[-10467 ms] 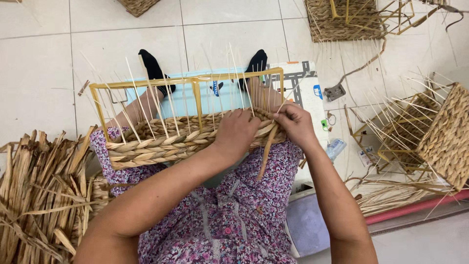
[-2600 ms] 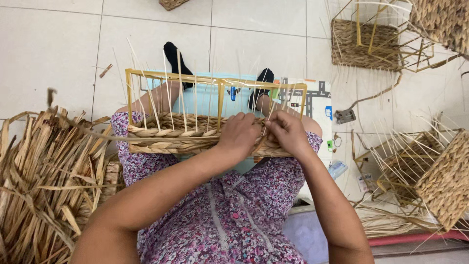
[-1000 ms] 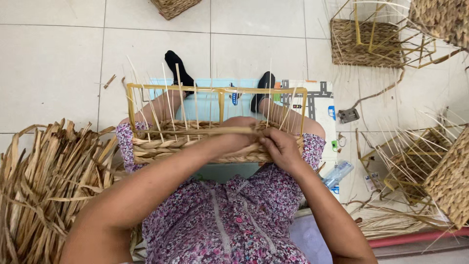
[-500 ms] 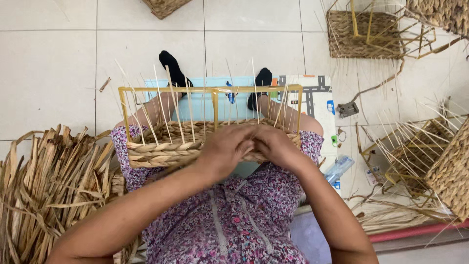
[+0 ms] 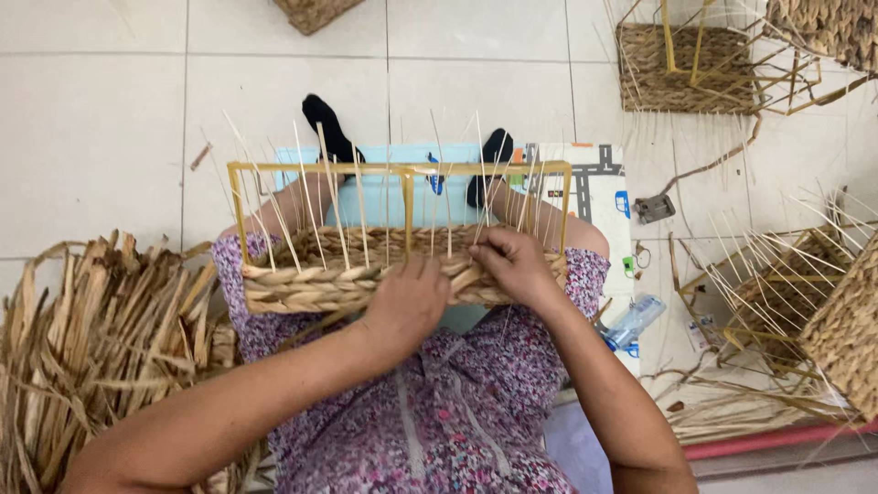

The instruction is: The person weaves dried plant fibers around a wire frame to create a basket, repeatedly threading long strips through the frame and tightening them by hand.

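a half-woven basket (image 5: 366, 274) on a yellow frame rests across the person's lap. the left hand (image 5: 402, 306) grips the braided near wall, and the right hand (image 5: 514, 265) pinches a woven strand beside it. dried straw (image 5: 87, 348) is piled on the floor at the left.

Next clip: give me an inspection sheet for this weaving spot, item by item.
Surface: pale tiled floor; person sits on it.
Job's things: half-woven basket on a yellow frame, thin stakes upright, resting on the lap.
Clutter: dried leaf pile, plastic bottle, printed mat.
Grippers: left hand and right hand both grip the woven band.
Cables: nothing seen.
Surroundings: other unfinished baskets on the right.
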